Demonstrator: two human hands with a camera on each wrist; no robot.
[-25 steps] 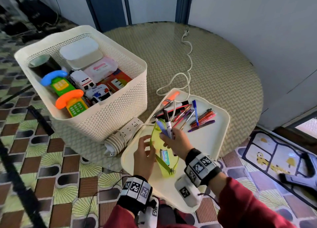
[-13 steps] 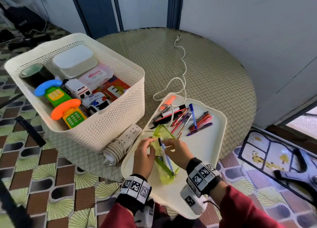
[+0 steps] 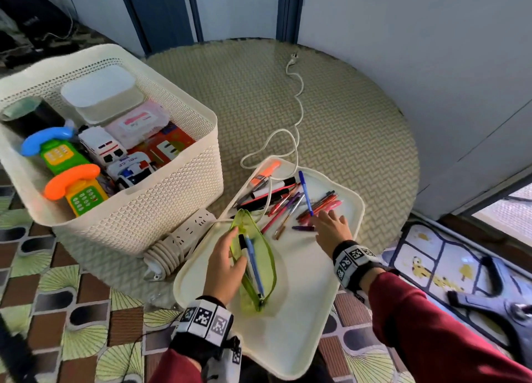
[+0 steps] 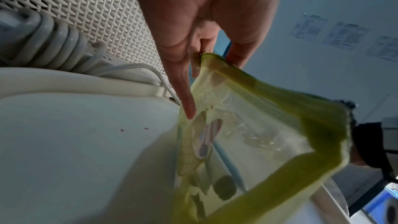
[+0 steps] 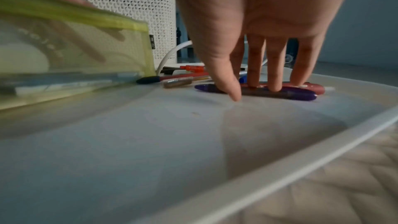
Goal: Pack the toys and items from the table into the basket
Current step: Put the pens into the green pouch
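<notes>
A green see-through pencil pouch lies open on the cream tray, with a blue pen and a black-capped marker inside. My left hand pinches the pouch's rim and holds it open. My right hand reaches to the pile of pens at the tray's far end, fingers straight, their tips resting on a purple pen and a red one behind it. The cream basket stands at the left, holding toy phones, toy cars and boxes.
A white power strip with coiled cord lies between basket and tray; its cable runs across the round woven table and over the pens. The tray overhangs the table's near edge. Patterned floor lies below.
My right hand let go of the blue pen and marker, now lying in the pouch, and moved right to the pen pile. My left hand stayed on the pouch's rim.
</notes>
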